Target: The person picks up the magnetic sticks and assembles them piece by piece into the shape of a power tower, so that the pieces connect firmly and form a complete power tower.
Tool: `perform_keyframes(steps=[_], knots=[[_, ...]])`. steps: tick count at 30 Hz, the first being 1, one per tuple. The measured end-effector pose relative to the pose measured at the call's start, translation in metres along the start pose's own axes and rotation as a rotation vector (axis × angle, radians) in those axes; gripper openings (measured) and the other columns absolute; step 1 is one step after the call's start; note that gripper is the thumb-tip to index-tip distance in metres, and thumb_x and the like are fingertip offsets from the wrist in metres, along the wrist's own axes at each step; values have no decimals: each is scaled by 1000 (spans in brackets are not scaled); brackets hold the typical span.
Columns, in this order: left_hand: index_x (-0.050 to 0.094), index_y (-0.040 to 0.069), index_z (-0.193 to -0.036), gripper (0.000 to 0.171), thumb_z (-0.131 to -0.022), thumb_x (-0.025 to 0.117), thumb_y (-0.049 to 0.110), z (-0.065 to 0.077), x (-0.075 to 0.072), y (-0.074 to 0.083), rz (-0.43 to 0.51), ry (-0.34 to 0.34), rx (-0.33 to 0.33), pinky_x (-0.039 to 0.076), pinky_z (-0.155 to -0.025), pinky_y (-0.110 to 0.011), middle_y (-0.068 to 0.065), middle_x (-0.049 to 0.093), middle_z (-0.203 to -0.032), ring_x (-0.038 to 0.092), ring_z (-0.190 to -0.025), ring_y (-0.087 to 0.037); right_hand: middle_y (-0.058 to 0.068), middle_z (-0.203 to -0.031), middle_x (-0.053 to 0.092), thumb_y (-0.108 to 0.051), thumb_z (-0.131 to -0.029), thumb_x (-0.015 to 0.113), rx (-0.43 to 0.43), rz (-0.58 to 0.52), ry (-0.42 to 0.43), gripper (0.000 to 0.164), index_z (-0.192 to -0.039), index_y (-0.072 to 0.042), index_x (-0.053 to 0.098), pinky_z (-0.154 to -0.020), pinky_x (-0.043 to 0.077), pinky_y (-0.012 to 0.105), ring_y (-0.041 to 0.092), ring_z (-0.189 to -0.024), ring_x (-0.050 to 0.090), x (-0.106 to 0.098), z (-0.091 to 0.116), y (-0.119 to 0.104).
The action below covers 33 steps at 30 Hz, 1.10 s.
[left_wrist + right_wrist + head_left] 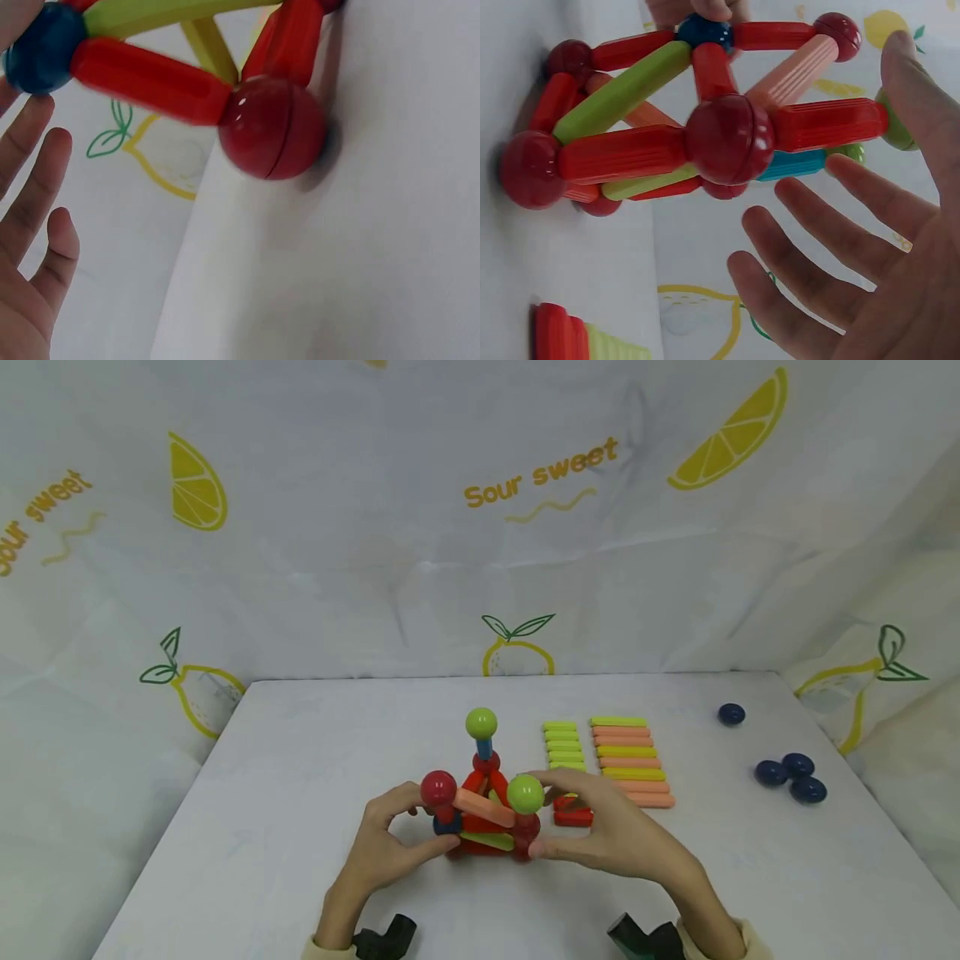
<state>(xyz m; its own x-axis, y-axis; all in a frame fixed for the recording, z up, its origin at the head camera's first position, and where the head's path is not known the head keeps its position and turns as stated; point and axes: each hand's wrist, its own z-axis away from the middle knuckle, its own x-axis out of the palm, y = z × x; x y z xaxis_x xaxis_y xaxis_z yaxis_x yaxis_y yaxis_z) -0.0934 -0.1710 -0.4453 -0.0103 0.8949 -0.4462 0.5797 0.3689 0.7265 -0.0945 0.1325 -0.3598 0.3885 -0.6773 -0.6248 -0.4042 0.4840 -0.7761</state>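
A ball-and-stick toy structure (pixel 483 822) stands at the middle of the table, built of red, green and peach sticks with mostly red balls. My left hand (pixel 390 839) pinches its blue ball (pixel 705 31) at the left side between thumb and fingers; above that ball is a red stick topped by a red ball (pixel 438 789). Around the right side, my right hand (pixel 600 827) has its fingers spread and relaxed, close to a green ball (pixel 525 793). Farther back, a blue stick (pixel 484 748) carries another green ball (pixel 482 723).
Green sticks (pixel 562 745) and red sticks (pixel 573 812) lie behind my right hand, beside a row of peach and yellow sticks (pixel 632 762). Several loose dark blue balls (pixel 797 765) sit at the right. A white printed cloth (pixel 375 568) hangs behind the table.
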Motion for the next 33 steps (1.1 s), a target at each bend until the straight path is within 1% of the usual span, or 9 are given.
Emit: perform_keyframes(steps=[6, 11, 13, 16, 20, 22, 28, 30, 33], knots=[[78, 18, -100, 35, -70, 93, 9, 2, -9, -2, -64, 108, -48, 55, -70, -29, 3, 75, -82, 67, -76, -11, -8, -115, 69, -45, -85, 81, 1, -60, -141, 48, -125, -22, 66, -89, 60, 32, 15, -103, 65, 15, 2, 9], [81, 10, -100, 25, -76, 88, 6, 0, -8, -2, -112, 189, -122, 58, -70, -24, 0, 80, -85, 71, -75, -8, 2, -128, 68, -40, -88, 79, 8, -122, -237, 57, -136, -15, 63, -90, 60, 31, 15, -106, 66, 27, 1, 3], [80, 8, -106, 26, -81, 83, 3, 0, -8, -1, -110, 153, -145, 60, -72, -25, -3, 81, -94, 74, -79, -10, 4, -134, 66, -41, -88, 79, 33, -118, -270, 61, -141, -14, 61, -90, 60, 29, 14, -107, 66, 31, 1, -3], [72, 8, -127, 43, -86, 70, -1, 2, -13, 1, -59, 7, -155, 61, -78, -31, -7, 77, -119, 73, -93, -15, 3, -140, 63, -42, -88, 79, 62, -92, -306, 65, -144, -16, 59, -90, 59, 27, 15, -110, 64, 37, 2, -10], [40, 17, -157, 82, -81, 67, 11, 5, -18, 5, 70, -260, -159, 57, -89, -39, -7, 50, -157, 61, -122, -20, 0, -144, 60, -41, -88, 80, 54, -71, -341, 68, -148, -21, 55, -91, 58, 25, 13, -113, 61, 44, 3, -15], [27, 22, -163, 92, -82, 72, 23, 5, -14, 6, 100, -327, -171, 54, -92, -38, -3, 38, -166, 54, -132, -21, -1, -145, 60, -40, -88, 80, 34, -77, -358, 69, -149, -23, 54, -91, 58, 25, 11, -114, 60, 47, 5, -16], [26, 27, -162, 99, -82, 83, 33, 2, 6, 11, 71, -273, -206, 54, -91, -31, 2, 40, -163, 50, -139, -22, -6, -126, 72, -34, -89, 79, 34, -115, -373, 46, -132, -21, 69, -83, 58, 23, 3, -103, 64, 30, 13, -8], [29, 25, -161, 96, -82, 82, 28, 1, 9, 12, 90, -260, -206, 55, -94, -33, 1, 42, -162, 51, -139, -24, -8, -106, 77, -33, -88, 80, 72, -77, -315, 34, -118, -17, 77, -76, 58, 22, 0, -88, 65, 15, 17, 1], [32, 24, -160, 91, -84, 80, 24, 0, 9, 14, 130, -265, -199, 53, -105, -40, 2, 42, -162, 49, -144, -23, -9, -90, 77, -27, -85, 83, 164, 134, -138, 23, -104, -14, 81, -72, 58, 26, 3, -79, 65, -7, 20, 22]])
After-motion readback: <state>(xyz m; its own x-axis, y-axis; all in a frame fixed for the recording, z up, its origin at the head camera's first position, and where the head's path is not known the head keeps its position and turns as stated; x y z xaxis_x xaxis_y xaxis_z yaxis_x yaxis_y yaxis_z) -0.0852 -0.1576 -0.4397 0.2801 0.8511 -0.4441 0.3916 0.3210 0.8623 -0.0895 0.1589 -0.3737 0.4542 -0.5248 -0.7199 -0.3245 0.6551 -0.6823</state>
